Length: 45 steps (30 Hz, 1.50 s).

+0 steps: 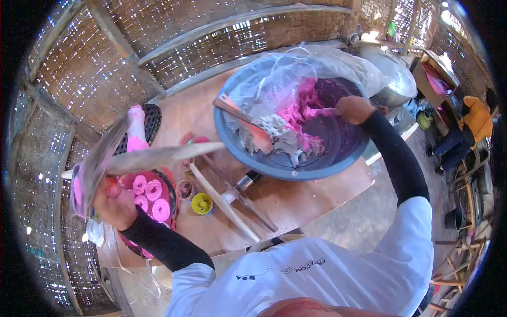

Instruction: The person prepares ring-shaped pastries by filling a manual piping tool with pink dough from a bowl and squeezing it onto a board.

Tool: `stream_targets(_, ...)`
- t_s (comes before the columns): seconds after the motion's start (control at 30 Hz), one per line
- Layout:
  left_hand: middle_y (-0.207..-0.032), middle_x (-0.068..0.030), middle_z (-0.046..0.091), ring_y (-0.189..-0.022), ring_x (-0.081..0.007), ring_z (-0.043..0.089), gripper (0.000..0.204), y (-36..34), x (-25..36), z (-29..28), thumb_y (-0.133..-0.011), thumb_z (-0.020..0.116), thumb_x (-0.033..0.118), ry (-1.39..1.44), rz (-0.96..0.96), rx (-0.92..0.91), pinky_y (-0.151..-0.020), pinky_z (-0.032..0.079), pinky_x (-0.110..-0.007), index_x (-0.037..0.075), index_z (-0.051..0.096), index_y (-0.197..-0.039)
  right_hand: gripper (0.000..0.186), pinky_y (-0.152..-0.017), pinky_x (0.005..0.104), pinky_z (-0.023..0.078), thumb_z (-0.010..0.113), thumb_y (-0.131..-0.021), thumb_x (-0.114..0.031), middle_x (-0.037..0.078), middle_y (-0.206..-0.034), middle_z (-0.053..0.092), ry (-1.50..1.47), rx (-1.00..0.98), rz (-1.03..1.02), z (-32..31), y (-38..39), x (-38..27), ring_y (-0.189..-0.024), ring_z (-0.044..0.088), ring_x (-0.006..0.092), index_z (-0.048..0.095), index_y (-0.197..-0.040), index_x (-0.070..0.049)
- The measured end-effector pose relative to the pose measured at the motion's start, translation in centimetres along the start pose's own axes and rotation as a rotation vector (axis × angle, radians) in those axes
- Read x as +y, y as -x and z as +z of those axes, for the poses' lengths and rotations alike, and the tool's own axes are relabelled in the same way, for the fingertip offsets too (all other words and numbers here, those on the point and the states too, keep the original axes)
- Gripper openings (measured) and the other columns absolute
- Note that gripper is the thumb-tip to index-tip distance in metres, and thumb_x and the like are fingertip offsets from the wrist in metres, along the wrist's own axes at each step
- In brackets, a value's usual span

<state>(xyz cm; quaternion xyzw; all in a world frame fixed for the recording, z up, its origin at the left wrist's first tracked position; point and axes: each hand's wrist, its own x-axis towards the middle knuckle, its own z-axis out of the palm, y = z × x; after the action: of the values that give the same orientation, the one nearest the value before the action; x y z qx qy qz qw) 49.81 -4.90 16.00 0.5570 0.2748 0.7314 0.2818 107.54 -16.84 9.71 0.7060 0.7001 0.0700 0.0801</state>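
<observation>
My right hand (pixel 355 110) is closed on the handle of a stirring paddle (pixel 327 112), its far part smeared with pink dough (pixel 303 108). The paddle lies over a wide blue basin (pixel 259 168) holding the pink dough and greyish-white dough (pixel 277 129). At the left my left hand (pixel 113 203) is closed and smeared by motion. Against it are a blurred clear plastic bag (pixel 95 166) with pink traces, a blurred wooden bar (pixel 163 158) and something red; which of them it grips is hidden. Below it, pink ring-shaped dough pieces (pixel 153 190) lie on a dark red tray (pixel 171 185).
A wooden-handled press with a metal cylinder (pixel 247 180) lies on the table (pixel 317 198), beside a yellow fluted mould (pixel 202 203). A spatula (pixel 243 116) leans in the basin. Behind stand a large pot (pixel 396 76) and a woven wall (pixel 206 45). Far right is a person in orange (pixel 478 119).
</observation>
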Motion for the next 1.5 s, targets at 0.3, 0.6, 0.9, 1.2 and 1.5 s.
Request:
stream_targets(0.3,-0.101,-0.0042,0.036,-0.094,-0.0176,0.039,0.026,3.5,1.2,9.6,-0.067,0.069,0.018,1.201,-0.107,-0.514,-0.088,0.031,-0.035,0.02,0.055,-0.088,0.034,-0.089,0.0338,0.04,0.041,-0.09,-0.018,0.012,-0.119,0.05,-1.322,0.418,-0.462,-9.0,4.4,-16.6,-0.104,0.05,0.018,0.045,-0.119,-0.001)
stream_targets(0.6,-0.112,-0.0067,0.041,-0.1,-0.0165,0.044,0.029,3.6,-0.9,8.6,-0.071,0.068,0.012,1.613,-0.139,-0.725,-0.087,0.038,-0.034,0.015,0.056,-0.097,0.07,-0.053,0.0278,0.038,0.034,-0.079,-0.066,0.007,-0.08,0.05,-2.906,-1.497,-0.901,-11.0,5.3,-38.4,-0.064,0.046,0.0152,0.047,-0.109,-0.004)
stream_targets(0.9,-0.106,-0.0099,0.057,-0.093,-0.0172,0.055,0.044,2.8,0.5,-12.5,-0.068,0.069,0.015,-0.588,0.02,-0.275,-0.086,0.042,-0.033,0.003,0.05,-0.106,0.059,-0.042,0.0231,0.037,0.035,-0.084,-0.059,0.004,-0.075,0.049,-2.553,-0.241,-0.123,-12.9,2.6,-42.6,-0.052,0.044,0.0115,0.045,-0.111,-0.008)
stream_targets(1.2,-0.083,-0.0094,0.06,-0.078,-0.0273,0.056,0.041,2.9,4.7,-15.6,-0.057,0.074,0.035,-0.87,0.358,-0.539,-0.069,0.044,-0.038,0.008,0.06,-0.085,0.081,-0.087,0.0353,0.034,0.065,-0.075,-0.029,0.018,-0.118,0.041,-1.379,0.486,-0.442,-14.9,0.0,-48.6,-0.104,0.044,0.0251,0.018,-0.132,0.004)
stream_targets(1.5,-0.08,-0.0102,0.059,-0.074,-0.0294,0.058,0.047,5.7,4.0,-16.4,-0.056,0.072,0.039,-0.705,-0.009,-0.799,-0.065,0.045,-0.038,0.008,0.061,-0.089,0.084,-0.097,0.0378,0.031,0.066,-0.073,-0.03,0.025,-0.124,0.039,-1.129,0.295,-0.697,-15.3,-1.4,-50.9,-0.119,0.038,0.0326,0.017,-0.133,0.004)
